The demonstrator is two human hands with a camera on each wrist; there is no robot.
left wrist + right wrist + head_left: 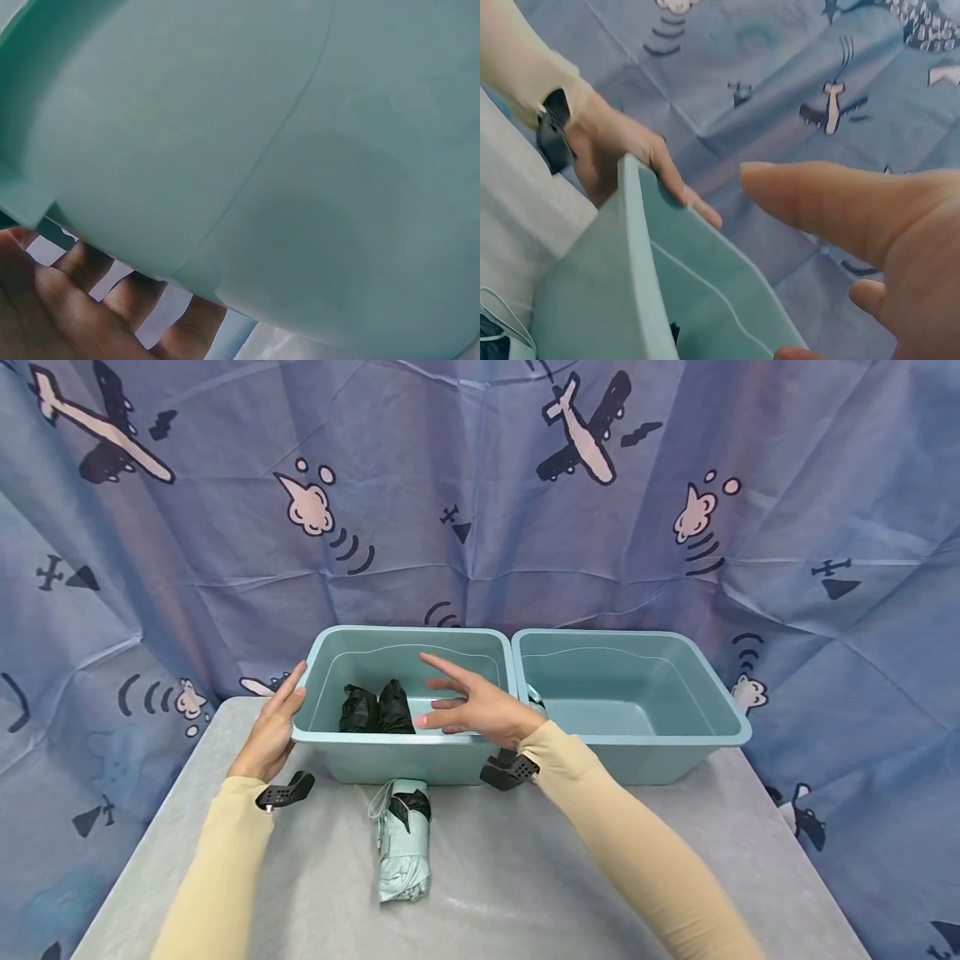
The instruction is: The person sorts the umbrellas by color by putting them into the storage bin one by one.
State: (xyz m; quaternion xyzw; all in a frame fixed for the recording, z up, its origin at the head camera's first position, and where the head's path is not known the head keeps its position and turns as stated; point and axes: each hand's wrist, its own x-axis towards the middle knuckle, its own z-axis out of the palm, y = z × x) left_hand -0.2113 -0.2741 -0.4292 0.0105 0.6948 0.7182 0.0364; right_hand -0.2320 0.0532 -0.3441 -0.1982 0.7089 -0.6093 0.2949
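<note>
My left hand (pixel 268 731) is at the left end of the left pale green bin (pixel 405 758), its fingers extended along the outside wall and its thumb near the rim. Over the inside of that bin, my right hand (pixel 480 703) hovers with fingers spread and nothing held. Two black wrapped bundles (pixel 394 706) lie side by side in the bin, left of the right hand. In front, on the table, lies a rolled light green fabric bundle (pixel 405 852) with a cord loop and a black patch; its exact kind is unclear.
A second pale green bin (pixel 645 693) stands against the right side of the first. A small pale and dark item (pixel 536 700) shows by its left wall, mostly hidden. Both bins stand on a grey-covered table (pixel 570 877), before a blue patterned curtain (pixel 480 493).
</note>
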